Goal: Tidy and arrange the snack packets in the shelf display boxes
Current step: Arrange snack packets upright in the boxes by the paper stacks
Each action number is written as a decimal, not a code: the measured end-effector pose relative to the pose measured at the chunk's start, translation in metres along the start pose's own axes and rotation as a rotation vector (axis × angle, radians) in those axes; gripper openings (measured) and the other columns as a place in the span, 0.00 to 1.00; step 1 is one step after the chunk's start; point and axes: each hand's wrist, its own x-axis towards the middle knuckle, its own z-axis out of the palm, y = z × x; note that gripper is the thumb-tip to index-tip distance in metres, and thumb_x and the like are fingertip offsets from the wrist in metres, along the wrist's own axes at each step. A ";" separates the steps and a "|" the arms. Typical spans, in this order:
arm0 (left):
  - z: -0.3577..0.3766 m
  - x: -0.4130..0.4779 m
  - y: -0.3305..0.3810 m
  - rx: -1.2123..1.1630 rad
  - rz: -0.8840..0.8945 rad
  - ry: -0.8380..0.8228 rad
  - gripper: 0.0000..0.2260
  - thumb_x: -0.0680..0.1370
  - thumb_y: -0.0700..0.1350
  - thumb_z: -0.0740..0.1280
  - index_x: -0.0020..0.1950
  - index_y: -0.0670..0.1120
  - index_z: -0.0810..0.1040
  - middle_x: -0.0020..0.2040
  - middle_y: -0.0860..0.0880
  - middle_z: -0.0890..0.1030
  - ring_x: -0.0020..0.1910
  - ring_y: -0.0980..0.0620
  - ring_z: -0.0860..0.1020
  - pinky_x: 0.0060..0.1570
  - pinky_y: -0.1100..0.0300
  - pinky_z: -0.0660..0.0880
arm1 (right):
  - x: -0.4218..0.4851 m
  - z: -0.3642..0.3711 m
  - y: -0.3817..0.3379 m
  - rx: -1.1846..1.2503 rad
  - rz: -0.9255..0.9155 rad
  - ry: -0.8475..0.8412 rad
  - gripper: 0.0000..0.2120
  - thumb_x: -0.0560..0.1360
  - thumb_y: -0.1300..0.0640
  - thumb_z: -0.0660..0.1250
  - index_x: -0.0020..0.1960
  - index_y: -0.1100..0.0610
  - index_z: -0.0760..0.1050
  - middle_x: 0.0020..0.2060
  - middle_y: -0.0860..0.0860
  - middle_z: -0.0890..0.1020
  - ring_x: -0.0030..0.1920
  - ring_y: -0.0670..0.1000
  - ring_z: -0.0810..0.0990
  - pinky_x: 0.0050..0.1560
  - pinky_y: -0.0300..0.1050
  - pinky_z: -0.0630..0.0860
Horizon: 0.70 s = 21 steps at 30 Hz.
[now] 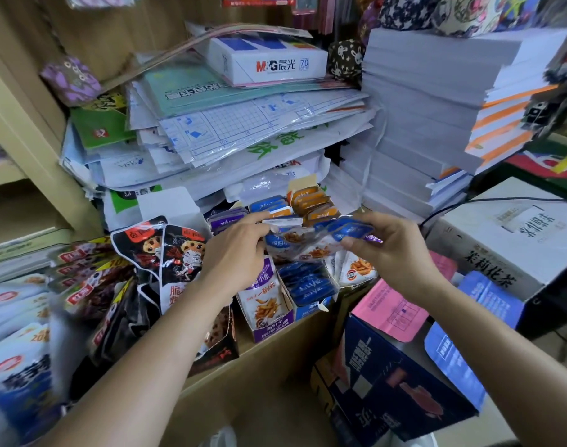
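Note:
Both hands hold a bunch of blue-and-white snack packets (311, 240) above the display boxes. My left hand (235, 250) grips the bunch's left end and my right hand (388, 250) pinches its right end. Below them stand a purple display box (266, 330) with a purple packet upright at its front, a blue box (308, 312) of blue packets, and a box with white packets (356, 269). Behind are rows of blue packets (269, 204) and orange packets (311, 201). Black cartoon-print packets (169, 253) stand to the left.
Stacks of plastic-wrapped paper goods (243, 124) and white paper reams (420, 124) crowd the shelf behind. Red and dark snack bags (82, 285) fill the left. An open dark-blue carton (401, 375) with pink and blue flaps sits lower right, beside a white cardboard box (507, 240).

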 end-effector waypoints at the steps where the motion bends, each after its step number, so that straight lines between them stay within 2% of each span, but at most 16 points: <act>1: 0.000 0.000 -0.002 -0.010 -0.004 0.003 0.16 0.82 0.39 0.62 0.60 0.57 0.81 0.76 0.65 0.66 0.58 0.54 0.80 0.27 0.63 0.66 | 0.001 0.002 0.000 -0.085 -0.021 -0.004 0.12 0.75 0.61 0.74 0.58 0.55 0.83 0.49 0.47 0.87 0.49 0.48 0.85 0.53 0.51 0.82; 5: 0.001 0.002 -0.007 -0.044 -0.018 0.019 0.19 0.82 0.36 0.60 0.63 0.57 0.81 0.75 0.66 0.67 0.56 0.51 0.81 0.27 0.64 0.63 | 0.000 0.003 0.001 -0.194 -0.061 0.047 0.14 0.74 0.61 0.75 0.59 0.54 0.84 0.49 0.47 0.86 0.46 0.46 0.85 0.49 0.49 0.83; 6: 0.001 0.002 -0.007 -0.055 -0.036 0.023 0.20 0.82 0.35 0.60 0.64 0.57 0.81 0.75 0.66 0.68 0.52 0.51 0.81 0.28 0.64 0.64 | -0.001 0.004 0.001 -0.195 -0.075 0.057 0.13 0.74 0.62 0.75 0.58 0.54 0.84 0.49 0.48 0.86 0.46 0.47 0.85 0.49 0.49 0.83; 8: 0.002 0.004 -0.009 -0.090 -0.065 0.032 0.21 0.83 0.36 0.59 0.66 0.57 0.80 0.74 0.65 0.69 0.38 0.54 0.78 0.27 0.62 0.66 | -0.001 0.004 -0.002 -0.191 -0.109 0.042 0.14 0.74 0.63 0.75 0.56 0.49 0.83 0.49 0.47 0.86 0.46 0.47 0.85 0.50 0.46 0.83; 9: 0.002 0.004 -0.009 -0.118 -0.074 0.038 0.21 0.83 0.36 0.58 0.66 0.58 0.79 0.74 0.65 0.70 0.36 0.56 0.78 0.27 0.61 0.70 | -0.002 0.003 -0.003 -0.199 -0.118 0.024 0.16 0.74 0.64 0.75 0.56 0.46 0.82 0.49 0.46 0.86 0.47 0.46 0.85 0.50 0.44 0.83; 11: 0.003 0.006 -0.013 -0.170 -0.095 0.045 0.21 0.83 0.37 0.57 0.68 0.58 0.78 0.73 0.61 0.73 0.45 0.55 0.83 0.31 0.56 0.77 | -0.002 0.001 -0.005 -0.217 -0.100 -0.015 0.16 0.73 0.63 0.75 0.56 0.47 0.81 0.49 0.44 0.85 0.47 0.45 0.85 0.50 0.40 0.82; 13: 0.003 0.007 -0.017 -0.211 -0.109 0.042 0.21 0.83 0.38 0.56 0.69 0.57 0.77 0.71 0.58 0.76 0.51 0.55 0.83 0.33 0.56 0.76 | -0.002 0.000 -0.006 -0.236 -0.109 -0.019 0.16 0.73 0.63 0.76 0.56 0.47 0.81 0.48 0.40 0.84 0.47 0.44 0.85 0.50 0.37 0.81; 14: 0.003 0.007 -0.018 -0.222 -0.109 0.035 0.21 0.83 0.39 0.56 0.69 0.58 0.77 0.71 0.58 0.75 0.51 0.56 0.82 0.33 0.57 0.75 | -0.002 0.002 -0.006 -0.241 -0.131 -0.006 0.17 0.73 0.64 0.75 0.56 0.46 0.81 0.47 0.40 0.84 0.46 0.44 0.85 0.49 0.36 0.81; 16: 0.002 0.007 -0.016 -0.226 -0.107 0.026 0.21 0.83 0.39 0.56 0.69 0.58 0.77 0.72 0.59 0.75 0.41 0.58 0.81 0.30 0.60 0.71 | -0.002 0.004 -0.007 -0.180 -0.132 0.030 0.16 0.73 0.64 0.75 0.56 0.47 0.83 0.47 0.43 0.86 0.44 0.45 0.85 0.46 0.37 0.80; 18: 0.000 0.006 -0.014 -0.220 -0.136 0.028 0.22 0.83 0.37 0.57 0.69 0.58 0.77 0.69 0.58 0.77 0.30 0.60 0.75 0.27 0.61 0.65 | 0.001 0.005 -0.006 -0.136 -0.105 0.061 0.14 0.74 0.63 0.75 0.58 0.54 0.84 0.49 0.47 0.86 0.45 0.45 0.85 0.47 0.41 0.81; 19: 0.000 0.006 -0.013 -0.222 -0.147 0.028 0.22 0.83 0.37 0.56 0.69 0.59 0.77 0.68 0.57 0.78 0.29 0.60 0.75 0.27 0.61 0.64 | 0.003 0.006 -0.004 -0.147 -0.094 0.068 0.14 0.74 0.62 0.75 0.60 0.56 0.83 0.50 0.48 0.86 0.45 0.46 0.85 0.49 0.45 0.82; 21: 0.000 0.006 -0.014 -0.236 -0.144 0.019 0.23 0.82 0.36 0.56 0.68 0.59 0.77 0.69 0.59 0.78 0.36 0.61 0.79 0.28 0.61 0.67 | 0.007 0.010 0.001 -0.198 -0.090 0.056 0.15 0.75 0.60 0.75 0.61 0.54 0.83 0.49 0.48 0.87 0.45 0.47 0.85 0.49 0.52 0.83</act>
